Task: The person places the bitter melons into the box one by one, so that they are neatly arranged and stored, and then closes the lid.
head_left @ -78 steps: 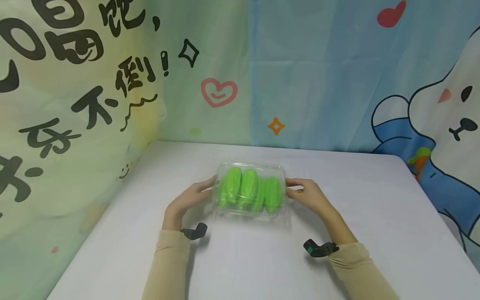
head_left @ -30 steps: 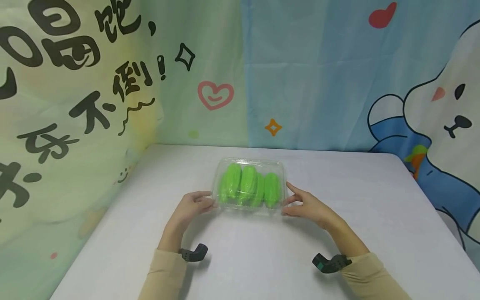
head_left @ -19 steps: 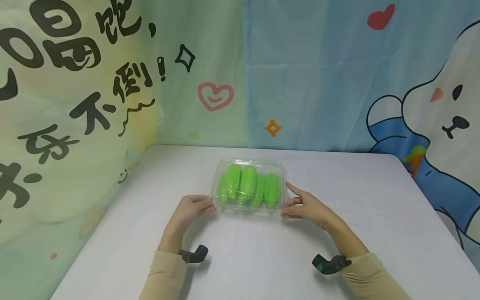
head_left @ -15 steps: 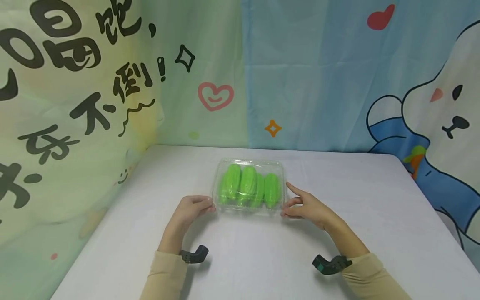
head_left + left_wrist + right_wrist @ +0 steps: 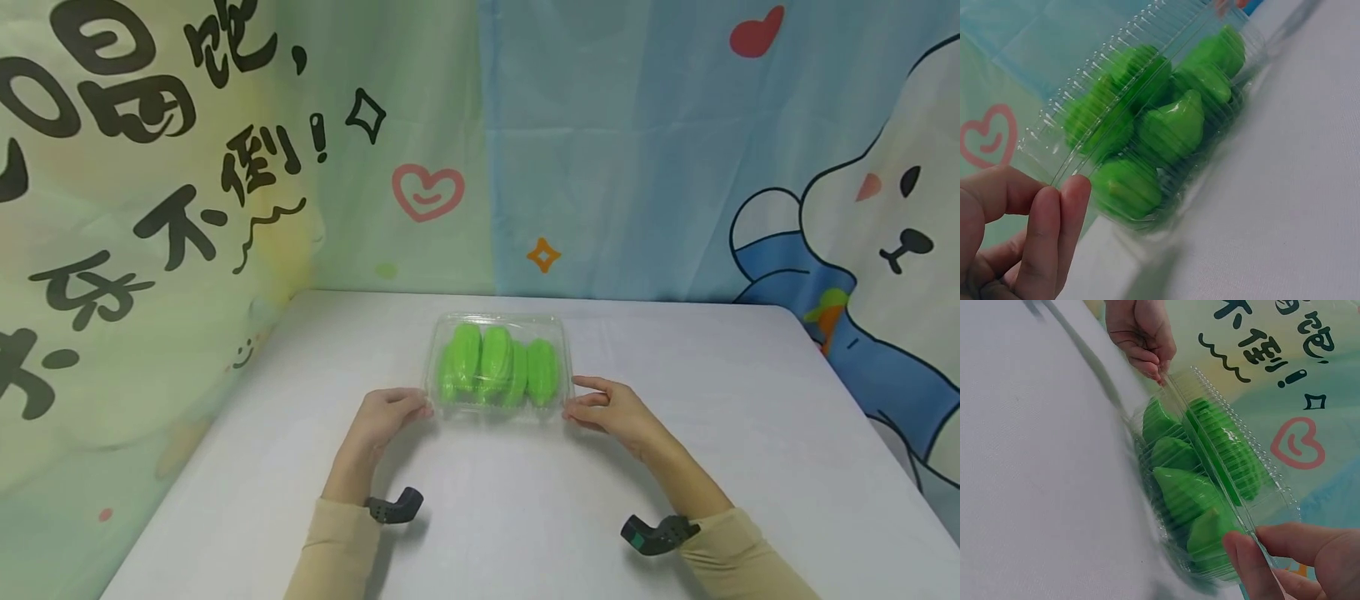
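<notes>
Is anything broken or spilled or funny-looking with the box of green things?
Nothing stands out. The clear plastic box sits flat on the white table, closed, with the green pieces all inside. The left hand and right hand pinch its near corners. No cracks or spills show.

Both forearms reach forward in tan sleeves; the left hand (image 5: 386, 414) and right hand (image 5: 611, 407) pinch with curled fingers, thumbs facing inward.
</notes>
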### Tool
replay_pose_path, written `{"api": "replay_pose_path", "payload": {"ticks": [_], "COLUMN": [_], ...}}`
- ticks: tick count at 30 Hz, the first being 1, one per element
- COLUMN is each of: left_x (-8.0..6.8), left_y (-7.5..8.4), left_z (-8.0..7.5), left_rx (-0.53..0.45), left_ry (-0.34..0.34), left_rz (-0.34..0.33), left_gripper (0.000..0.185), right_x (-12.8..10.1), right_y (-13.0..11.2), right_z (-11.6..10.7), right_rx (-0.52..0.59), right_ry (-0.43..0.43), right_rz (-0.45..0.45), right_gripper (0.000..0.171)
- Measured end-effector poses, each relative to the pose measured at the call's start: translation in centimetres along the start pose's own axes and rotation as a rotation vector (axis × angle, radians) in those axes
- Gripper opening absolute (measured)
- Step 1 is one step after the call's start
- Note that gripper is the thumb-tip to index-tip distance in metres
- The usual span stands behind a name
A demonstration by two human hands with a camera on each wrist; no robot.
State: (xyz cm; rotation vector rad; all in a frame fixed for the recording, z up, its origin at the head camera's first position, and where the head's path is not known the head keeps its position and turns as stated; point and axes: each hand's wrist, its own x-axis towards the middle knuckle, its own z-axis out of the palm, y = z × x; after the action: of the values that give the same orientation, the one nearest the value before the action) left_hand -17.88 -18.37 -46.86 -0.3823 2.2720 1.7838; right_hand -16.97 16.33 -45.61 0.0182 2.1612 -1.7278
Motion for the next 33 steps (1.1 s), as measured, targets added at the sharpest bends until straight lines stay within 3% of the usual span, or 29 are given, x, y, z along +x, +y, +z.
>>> {"api": "replay_pose_path", "payload": {"ticks": [7, 17, 33], "left_x": [0.17, 0.47, 0.46], "left_y": [0.06, -0.08, -0.07], "left_z": [0.17, 0.27, 0.31], "left_rx": [-0.034, -0.059, -0.057], "left_ry": [0.003, 0.007, 0.004], "left_rz": [-0.007, 0.003, -0.008], "left_gripper": [0.032, 0.030, 0.033], "right_x": [0.03, 0.14, 0.06], "right_y": [0.02, 0.57, 0.64], "right_z": [0.13, -0.08, 0.00], "right_rx": [0.054, 0.224, 0.208], "right_ry": [0.018, -0.025, -0.020], "right_rz": [0.011, 0.020, -0.001], "right_gripper": [0.067, 0.055, 0.052]}}
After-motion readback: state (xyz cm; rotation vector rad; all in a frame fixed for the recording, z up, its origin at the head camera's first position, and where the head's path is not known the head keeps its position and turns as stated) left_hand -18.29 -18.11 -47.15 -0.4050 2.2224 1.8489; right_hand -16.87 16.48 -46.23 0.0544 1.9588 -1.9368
